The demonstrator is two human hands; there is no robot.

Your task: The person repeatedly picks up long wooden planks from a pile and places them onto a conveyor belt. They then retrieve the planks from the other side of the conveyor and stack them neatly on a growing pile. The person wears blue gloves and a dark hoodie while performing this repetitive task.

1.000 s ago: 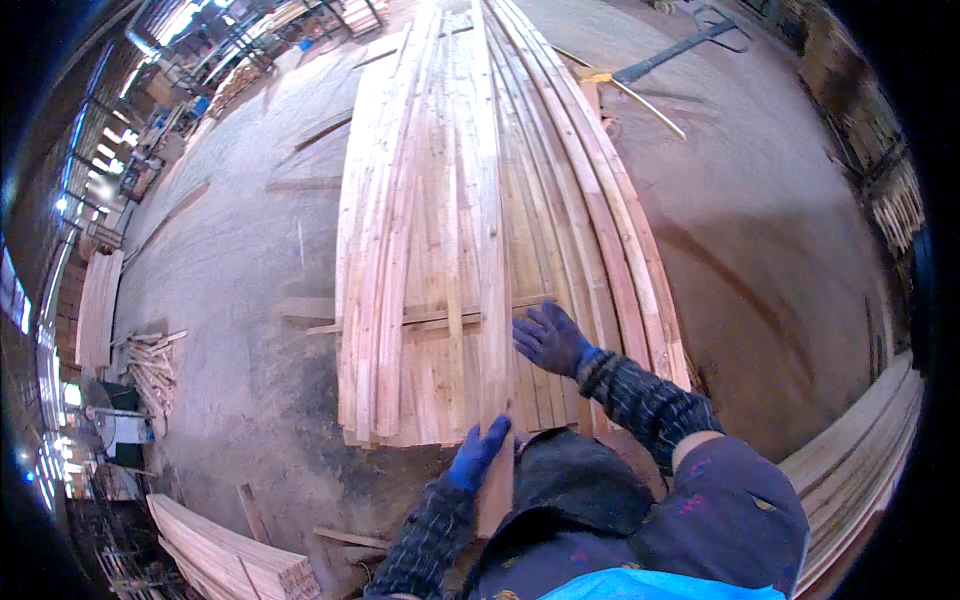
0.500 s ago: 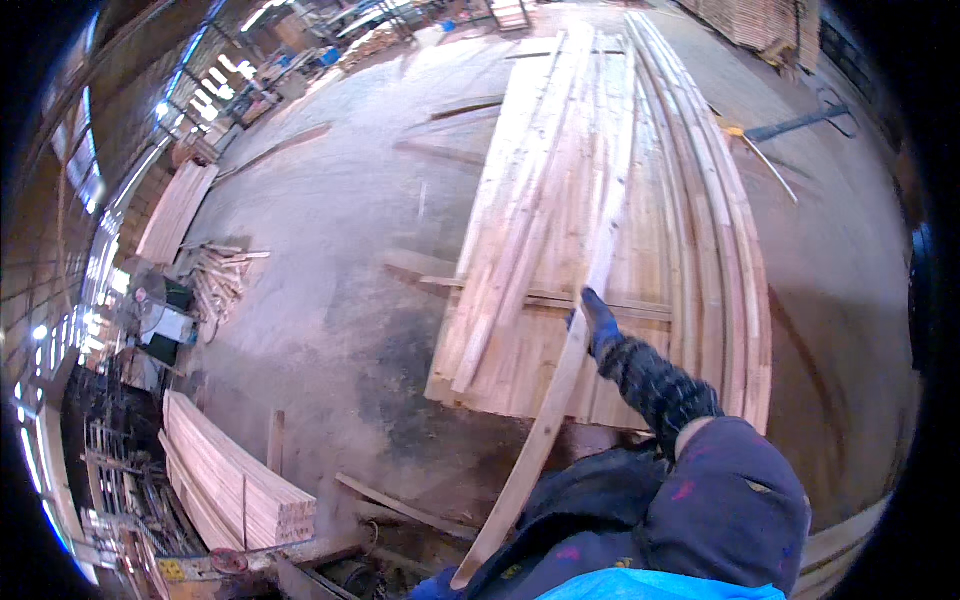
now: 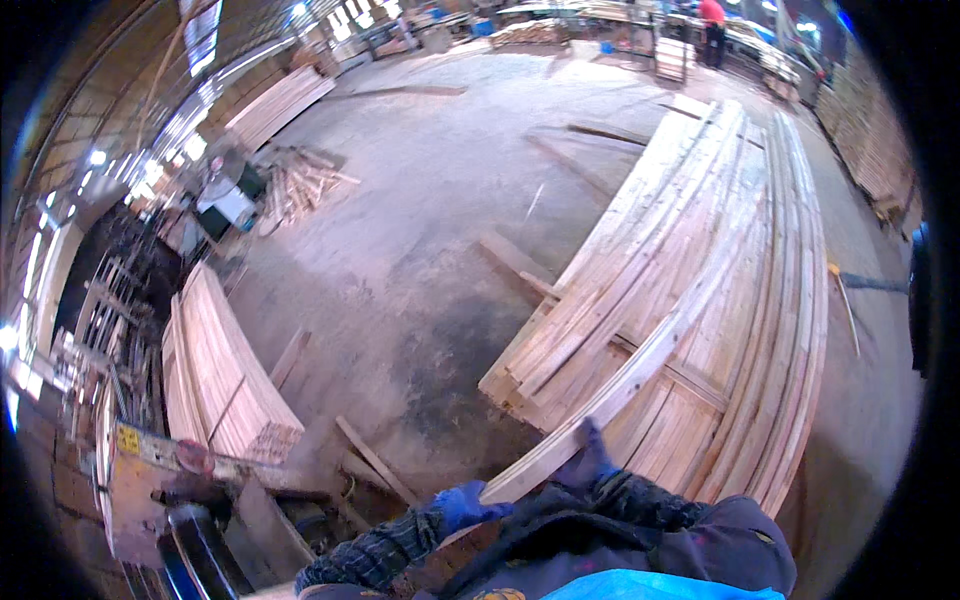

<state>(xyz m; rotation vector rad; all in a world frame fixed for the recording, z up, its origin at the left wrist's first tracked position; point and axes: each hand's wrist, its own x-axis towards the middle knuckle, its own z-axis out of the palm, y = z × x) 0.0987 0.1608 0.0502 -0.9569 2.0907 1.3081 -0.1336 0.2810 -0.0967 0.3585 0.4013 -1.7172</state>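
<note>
A long, narrow wooden board (image 3: 632, 384) slants from near my body up across a broad stack of planks (image 3: 650, 450). My left hand (image 3: 466, 507), in a blue glove, is closed on the board's near end. Further along, my right hand (image 3: 588, 460), in a dark blue glove, grips the same board with its thumb up against the side; its fingers are partly hidden. The board's far part rests over the stack, while its near end is held up beyond the stack's edge.
At lower left stands a machine with a metal table (image 3: 140, 490). Behind it sits a bundle of planks (image 3: 225, 380). Scrap wood (image 3: 300, 190) is heaped farther off. A yellow-ended tool (image 3: 845, 300) lies right of the stack. A person in red (image 3: 712, 15) stands far back.
The view has turned left. My right hand and the board have come closer to my body. My left hand, barely visible before at the lower edge, now shows clearly at the board's end.
</note>
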